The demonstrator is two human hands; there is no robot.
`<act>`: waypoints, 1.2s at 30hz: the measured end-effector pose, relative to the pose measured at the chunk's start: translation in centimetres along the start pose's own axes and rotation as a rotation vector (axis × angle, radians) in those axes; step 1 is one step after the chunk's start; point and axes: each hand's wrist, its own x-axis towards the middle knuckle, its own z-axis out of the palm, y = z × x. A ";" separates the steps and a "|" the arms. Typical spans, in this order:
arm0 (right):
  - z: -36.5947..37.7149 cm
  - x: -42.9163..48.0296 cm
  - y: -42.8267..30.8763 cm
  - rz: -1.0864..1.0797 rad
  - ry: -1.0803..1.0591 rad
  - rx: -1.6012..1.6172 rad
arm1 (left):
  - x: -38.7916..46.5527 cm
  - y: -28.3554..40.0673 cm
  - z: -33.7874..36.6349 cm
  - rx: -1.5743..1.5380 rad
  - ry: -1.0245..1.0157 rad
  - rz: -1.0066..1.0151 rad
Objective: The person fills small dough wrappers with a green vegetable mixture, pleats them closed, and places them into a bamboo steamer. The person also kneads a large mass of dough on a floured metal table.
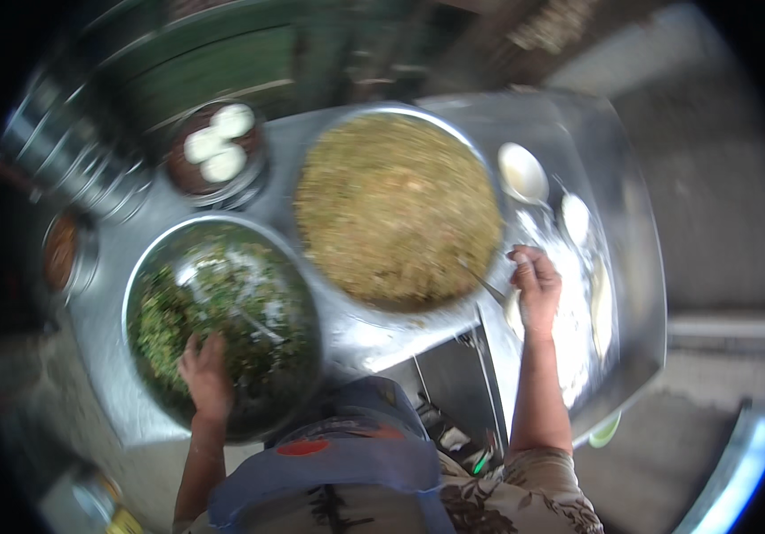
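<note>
My left hand (207, 374) is over the near side of a large metal bowl (135, 267) of chopped green filling (169, 314), its fingers spread at the filling; contact is blurred. A spoon (255, 325) lies in that bowl. At the right, my right hand (537, 284) is raised above the floured side of the metal table, fingers curled, beside a piece of pale dough (513, 314). Just left of it, a metal spoon (485, 280) leans out of a wide basin (489, 157) of yellowish chopped filling (396, 207). Whether my right fingers hold anything is too blurred to tell.
White dough balls (223, 165) rest on a container of dark red contents at the back left. Left of them stand stacked metal vessels (82, 160) and a small pot of brown paste (60, 252). A white bowl (523, 172), another white utensil (575, 219) and long dough (601, 307) lie right.
</note>
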 end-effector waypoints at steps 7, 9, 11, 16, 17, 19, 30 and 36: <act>-20.0 -13.5 19.7 0.732 0.416 -0.428 | 1.2 -0.2 0.2 -0.031 0.093 -0.030; -25.5 -11.0 24.6 0.554 0.576 -0.468 | 1.9 -0.5 -0.1 -0.343 -0.269 -0.491; -30.2 -6.3 28.9 0.412 0.506 -0.687 | 2.4 -0.7 -0.1 -0.088 -0.223 -0.660; -34.6 5.1 36.9 0.248 0.280 -0.866 | 2.3 -2.2 -0.5 0.467 0.082 -0.326; -34.9 6.1 37.6 0.244 0.174 -0.890 | 2.5 -2.7 -0.7 0.513 0.100 -0.297; -35.0 6.1 37.9 0.203 0.165 -1.060 | 2.9 -3.7 -1.6 -0.138 0.178 -0.344; -34.3 -19.3 26.1 0.774 0.319 -0.245 | 5.6 -2.1 2.5 0.202 0.027 -0.273; -30.5 -20.2 29.2 0.104 0.168 -0.840 | 5.8 -1.1 3.0 0.003 0.029 -0.431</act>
